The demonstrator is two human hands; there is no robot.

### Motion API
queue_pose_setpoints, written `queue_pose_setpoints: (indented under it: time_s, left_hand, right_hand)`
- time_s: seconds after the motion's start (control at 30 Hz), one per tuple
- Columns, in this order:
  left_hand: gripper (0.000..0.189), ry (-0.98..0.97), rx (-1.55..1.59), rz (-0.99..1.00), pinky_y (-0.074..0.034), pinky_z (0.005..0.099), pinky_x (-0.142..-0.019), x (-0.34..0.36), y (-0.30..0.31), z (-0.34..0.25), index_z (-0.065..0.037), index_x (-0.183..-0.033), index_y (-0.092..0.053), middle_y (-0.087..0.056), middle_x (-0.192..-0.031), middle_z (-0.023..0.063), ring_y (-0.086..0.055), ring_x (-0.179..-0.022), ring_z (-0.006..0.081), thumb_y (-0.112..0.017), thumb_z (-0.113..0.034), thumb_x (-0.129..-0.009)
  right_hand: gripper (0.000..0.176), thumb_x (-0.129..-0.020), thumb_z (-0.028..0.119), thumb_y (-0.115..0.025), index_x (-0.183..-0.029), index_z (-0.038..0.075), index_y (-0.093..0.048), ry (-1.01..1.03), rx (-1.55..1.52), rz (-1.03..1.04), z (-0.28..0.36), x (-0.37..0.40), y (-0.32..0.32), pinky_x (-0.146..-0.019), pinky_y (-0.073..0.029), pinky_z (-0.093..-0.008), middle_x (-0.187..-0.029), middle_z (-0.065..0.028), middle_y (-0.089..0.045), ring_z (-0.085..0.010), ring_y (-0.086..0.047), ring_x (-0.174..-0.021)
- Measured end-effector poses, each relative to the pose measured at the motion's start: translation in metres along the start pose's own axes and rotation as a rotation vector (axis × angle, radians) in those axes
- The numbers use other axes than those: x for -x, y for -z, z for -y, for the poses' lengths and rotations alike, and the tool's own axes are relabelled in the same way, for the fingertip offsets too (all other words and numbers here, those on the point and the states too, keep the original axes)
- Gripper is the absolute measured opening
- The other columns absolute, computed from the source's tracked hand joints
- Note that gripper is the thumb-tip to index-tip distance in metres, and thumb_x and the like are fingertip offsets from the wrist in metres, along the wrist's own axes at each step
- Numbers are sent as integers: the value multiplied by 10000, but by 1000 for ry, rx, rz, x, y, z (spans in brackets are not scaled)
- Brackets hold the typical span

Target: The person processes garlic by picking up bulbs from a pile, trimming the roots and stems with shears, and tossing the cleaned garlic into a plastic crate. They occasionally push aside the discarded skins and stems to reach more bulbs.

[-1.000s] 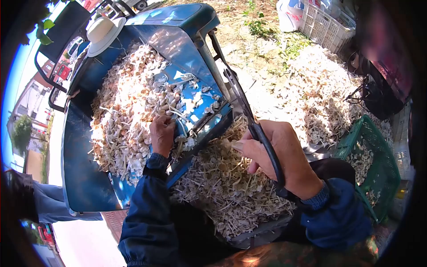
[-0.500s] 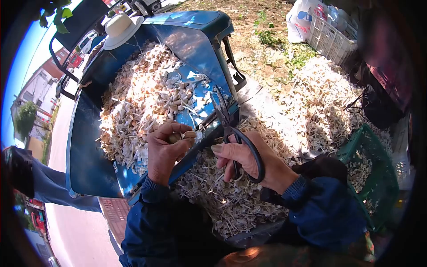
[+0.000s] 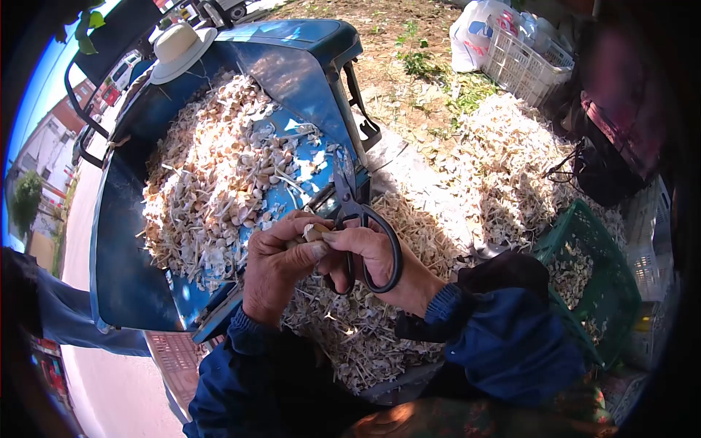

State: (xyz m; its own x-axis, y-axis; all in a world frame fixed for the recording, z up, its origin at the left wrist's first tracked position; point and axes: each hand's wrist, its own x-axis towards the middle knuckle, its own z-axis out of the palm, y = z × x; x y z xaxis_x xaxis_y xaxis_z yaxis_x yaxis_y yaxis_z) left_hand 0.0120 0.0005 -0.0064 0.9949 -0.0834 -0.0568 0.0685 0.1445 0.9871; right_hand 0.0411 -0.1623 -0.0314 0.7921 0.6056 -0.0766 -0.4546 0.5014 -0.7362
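Observation:
My left hand (image 3: 272, 266) is closed around garlic (image 3: 315, 232), with a pale piece showing between thumb and fingertips. The right hand (image 3: 387, 264) has dark metal scissors (image 3: 350, 209) hooked on its fingers, blades pointing up and away and slightly apart. Its thumb and fingertips touch the garlic beside the left thumb. Both hands meet over the near edge of a blue cart bed (image 3: 285, 35), which bears a heap of garlic cloves and dry stalks (image 3: 201, 175). How many pieces the left palm holds is hidden.
Garlic trimmings (image 3: 365, 336) lie piled beneath my hands, with another pile (image 3: 511, 160) at right. A green crate (image 3: 621, 292) stands right, a white crate (image 3: 526, 73) behind. A white hat (image 3: 179, 47) rests on the cart's rim. Another person's dark clothing (image 3: 621, 139) shows at right; a blue-clad leg (image 3: 80, 310) at left.
My right hand has moved left with the scissors, bringing its thumb and fingertips against the garlic in my left hand. The view has shifted slightly to the right.

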Motion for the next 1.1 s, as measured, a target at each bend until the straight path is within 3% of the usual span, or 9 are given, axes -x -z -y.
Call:
queue_pose_setpoints:
  time_s: [0.1, 0.23, 0.3, 0.47, 0.57, 0.63, 0.7, 0.8, 1.1]
  left_hand:
    - [271, 9, 84, -94, -446, 196, -604, 5, -8, -1, 32, -1048, -649, -639, -852, 38, -578, -718, 86, -696, -82, -807]
    - [257, -30, -148, -99, -474, 202, -565, 11, 1, -2, 32, -1079, -636, -652, -819, 59, -607, -677, 105, -650, -99, -858]
    - [224, -29, -150, -94, -481, 221, -507, 13, -4, -3, 23, -1087, -638, -654, -790, 61, -615, -625, 111, -588, -98, -906]
    - [249, 14, -127, -219, -421, 234, -428, 16, -17, 21, 37, -1065, -634, -599, -654, 74, -545, -478, 109, -494, -144, -967]
    - [260, 109, 104, -198, -387, 236, -412, 18, -20, 18, 39, -1104, -617, -560, -621, 47, -497, -452, 103, -502, -147, -962]
    - [305, 201, 146, -141, -385, 223, -450, 15, -13, 15, 37, -1178, -583, -583, -718, 48, -515, -558, 101, -519, -162, -956]
    - [310, 213, 223, -61, -386, 230, -450, 14, -5, 20, 34, -1138, -603, -600, -712, 49, -530, -560, 102, -550, -197, -938]
    - [313, 233, 292, 51, -384, 223, -435, 14, 3, 27, 40, -1147, -583, -625, -782, 89, -564, -594, 126, -593, -155, -902]
    - [228, 167, 256, 29, -403, 218, -392, 15, 7, 14, 25, -979, -596, -645, -749, 89, -594, -520, 128, -689, 3, -772]
  right_hand:
    - [282, -881, 235, -585, -837, -44, -596, -9, -1, 8, -2, 2, 1, -427, -451, -254, -665, -100, -599, -145, -567, -471]
    - [266, -873, 207, -602, -936, -52, -604, -32, 538, -122, 10, 7, 2, -477, -476, -262, -700, -88, -608, -125, -616, -588]
    - [251, -847, 184, -641, -911, -55, -604, 358, 1050, -134, 10, 7, 8, -500, -462, -264, -710, -91, -606, -122, -598, -602]
    - [257, -750, 139, -695, -718, -24, -499, 571, 1066, -159, 1, 7, -1, -567, -411, -374, -636, -157, -487, -254, -517, -586]
    - [249, -749, 143, -697, -726, -28, -517, 595, 1094, -200, 0, 5, 0, -555, -408, -368, -636, -158, -504, -245, -511, -574]
    - [224, -762, 136, -697, -752, -46, -566, 472, 1066, -142, 7, 2, 5, -513, -412, -321, -606, -95, -546, -153, -509, -549]
    - [258, -744, 177, -700, -706, -40, -566, 402, 1054, -220, 15, 5, 3, -508, -454, -360, -611, -166, -586, -271, -611, -545]
    - [194, -754, 142, -676, -719, -28, -589, 154, 792, -209, 22, 6, 4, -383, -409, -240, -599, -54, -597, -96, -548, -423]
    - [205, -840, 132, -653, -787, -55, -587, 193, 710, -73, 19, 8, -8, -401, -439, -220, -610, -59, -594, -87, -558, -456]
